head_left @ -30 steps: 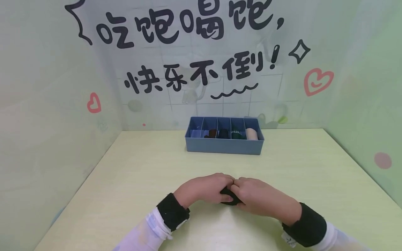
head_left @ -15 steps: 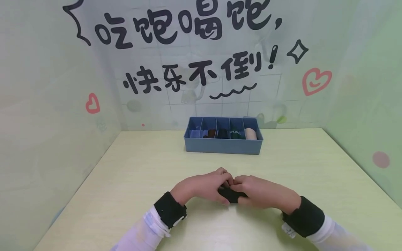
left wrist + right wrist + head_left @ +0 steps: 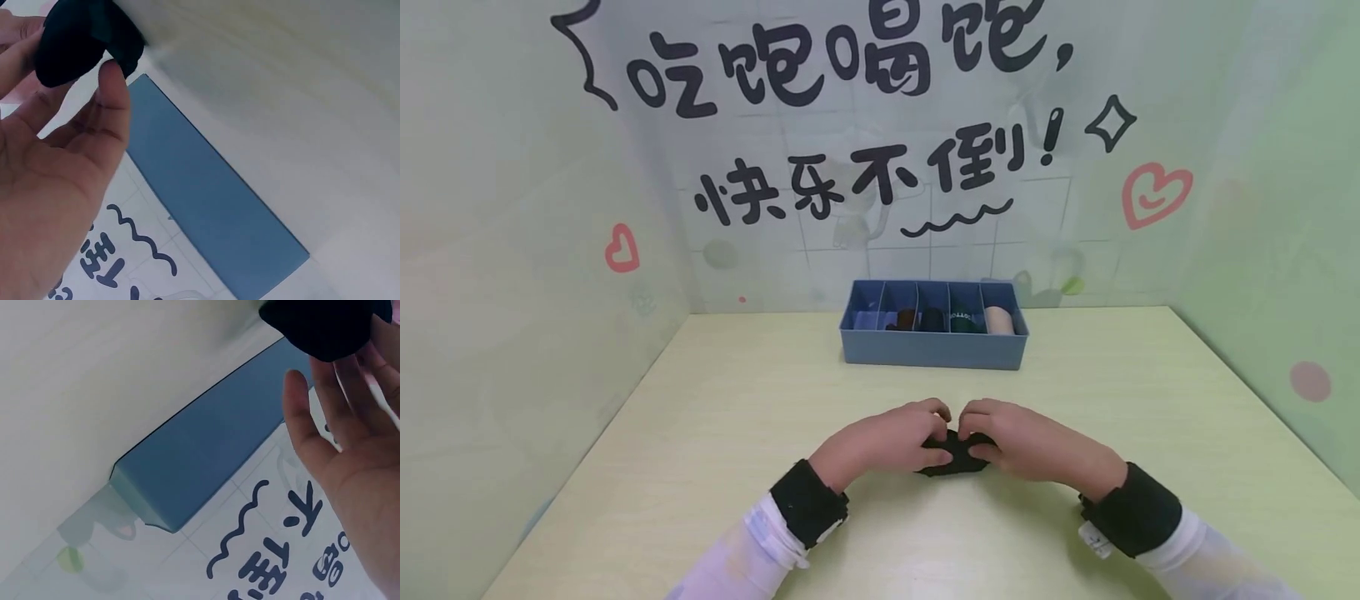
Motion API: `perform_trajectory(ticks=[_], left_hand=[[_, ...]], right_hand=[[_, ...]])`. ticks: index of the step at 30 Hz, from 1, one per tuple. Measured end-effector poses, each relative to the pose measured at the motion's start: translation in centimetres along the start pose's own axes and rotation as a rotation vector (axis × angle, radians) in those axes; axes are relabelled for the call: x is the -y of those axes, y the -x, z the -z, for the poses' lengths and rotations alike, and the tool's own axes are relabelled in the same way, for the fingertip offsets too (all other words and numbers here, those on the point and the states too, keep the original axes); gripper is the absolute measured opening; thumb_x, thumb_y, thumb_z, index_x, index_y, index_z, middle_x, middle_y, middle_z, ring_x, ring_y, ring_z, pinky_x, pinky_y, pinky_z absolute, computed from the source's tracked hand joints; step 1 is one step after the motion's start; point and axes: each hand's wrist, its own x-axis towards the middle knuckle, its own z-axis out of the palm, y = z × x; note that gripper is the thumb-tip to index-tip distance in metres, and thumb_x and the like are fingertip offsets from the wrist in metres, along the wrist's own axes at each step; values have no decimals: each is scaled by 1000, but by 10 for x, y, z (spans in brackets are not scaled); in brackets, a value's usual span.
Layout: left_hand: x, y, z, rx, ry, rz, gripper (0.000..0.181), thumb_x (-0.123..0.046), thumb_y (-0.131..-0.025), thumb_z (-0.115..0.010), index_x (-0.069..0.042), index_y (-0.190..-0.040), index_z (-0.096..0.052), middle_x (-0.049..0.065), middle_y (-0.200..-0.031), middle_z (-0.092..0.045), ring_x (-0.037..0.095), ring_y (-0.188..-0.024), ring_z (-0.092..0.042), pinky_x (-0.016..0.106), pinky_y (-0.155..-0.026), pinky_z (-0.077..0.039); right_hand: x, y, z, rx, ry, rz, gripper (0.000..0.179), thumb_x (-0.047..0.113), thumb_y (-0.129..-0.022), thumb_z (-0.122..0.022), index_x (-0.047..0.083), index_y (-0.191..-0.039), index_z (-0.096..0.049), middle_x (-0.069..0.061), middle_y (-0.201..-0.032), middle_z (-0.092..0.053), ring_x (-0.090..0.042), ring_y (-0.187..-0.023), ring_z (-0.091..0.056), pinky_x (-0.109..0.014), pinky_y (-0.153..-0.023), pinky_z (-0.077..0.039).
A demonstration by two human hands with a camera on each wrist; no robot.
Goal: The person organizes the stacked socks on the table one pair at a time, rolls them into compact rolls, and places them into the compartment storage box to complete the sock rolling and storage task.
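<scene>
A black folded cloth [image 3: 957,463] is held between both hands, close over the near middle of the table. My left hand [image 3: 891,437] grips its left end, thumb on the near side and fingers over the top. At the other end, my right hand [image 3: 1033,440] pinches the cloth the same way. In the left wrist view the dark cloth [image 3: 72,47] bulges in a rounded fold, with one fingertip at its lower edge. The right wrist view has the cloth [image 3: 325,328] partly cut off at the top, with the fingers beneath it.
A blue box [image 3: 932,350] with several compartments stands at the table's back, against the wall. Inside are a brown roll [image 3: 906,319], a black roll [image 3: 932,320], a dark green lettered roll [image 3: 962,320] and a pale pink roll [image 3: 999,321]. Its leftmost compartment shows bare blue.
My hands have drawn slightly apart and moved a little away from me, fingertips no longer meeting. More of the black cloth shows between them. The box has stayed in place.
</scene>
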Motion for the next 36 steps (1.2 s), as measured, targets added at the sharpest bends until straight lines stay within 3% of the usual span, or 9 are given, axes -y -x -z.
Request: perform_trajectory(ticks=[3, 6, 10, 15, 22, 26, 31, 34, 36], left_hand=[[-6, 1, 2, -8, -55, 40, 21, -30, -106, -67, -11, -106, -77, 8, -138, -61, 14, -106, -65, 24, -93, -55], [-11, 2, 4, -8, -93, 87, 23, -30, -107, -66, -11, -107, -78, 6, -127, -64, 11, -93, -61, 23, -86, -54], [-13, 2, 4, -9, -118, 102, 23, -27, -108, -63, -10, -107, -79, 2, -100, -66, 10, -79, -53, 22, -75, -47], [-14, 2, 3, 9, -90, 116, 21, -22, -109, -61, -11, -99, -76, -2, -71, -53, 11, -63, -44, 23, -64, -36], [-20, 3, 3, 27, -77, 139, 18, -18, -107, -65, -12, -122, -72, 2, -106, -74, 11, -78, -54, 23, -72, -43], [-28, 4, 1, 50, -139, 107, 13, -19, -108, -63, -9, -111, -71, 0, -92, -66, 12, -74, -52, 23, -71, -42], [-37, 8, -5, 16, -300, 77, 29, -39, -101, -74, -12, -109, -69, -2, -93, -64, 10, -76, -53, 24, -73, -48], [-34, 9, -7, -42, -327, 63, 24, -36, -97, -80, -15, -103, -70, -3, -91, -67, 9, -76, -53, 24, -74, -49], [-28, 10, 0, -63, -272, 76, 17, -28, -97, -80, -14, -98, -70, -3, -87, -66, 10, -72, -54, 25, -72, -48]], right_hand=[[0, 1, 1, -55, 91, 73, 14, 3, -91, -82, 13, -97, -76, 0, -103, -64, -12, -91, -60, -24, -79, -56], [2, 1, 2, -37, 143, 89, 12, 6, -90, -83, 12, -99, -79, 0, -100, -65, -11, -89, -59, -23, -78, -56], [7, 2, 2, 15, 212, 66, 25, 15, -85, -90, 9, -105, -77, -3, -104, -66, -14, -92, -62, -28, -83, -59], [14, 0, 2, 86, 257, 27, 29, 14, -86, -88, 6, -110, -76, -4, -101, -68, -14, -89, -63, -29, -84, -59], [11, 0, 0, 158, 98, -37, 21, 16, -92, -78, 7, -111, -76, -1, -100, -65, -7, -85, -57, -26, -80, -57], [8, 1, -3, 168, 7, -57, 16, 14, -92, -73, 8, -107, -75, 2, -94, -61, -4, -80, -51, -21, -74, -51], [7, 1, -2, 166, -27, -73, 13, 13, -94, -70, 7, -105, -73, 2, -91, -59, -5, -76, -46, -20, -68, -43], [7, -1, -1, 163, -26, -93, 18, 13, -95, -70, 6, -111, -73, 0, -97, -62, -7, -81, -51, -22, -73, -48], [8, -1, 1, 140, -6, -101, 27, 15, -98, -69, 3, -122, -71, -4, -108, -66, -12, -90, -60, -27, -81, -55]])
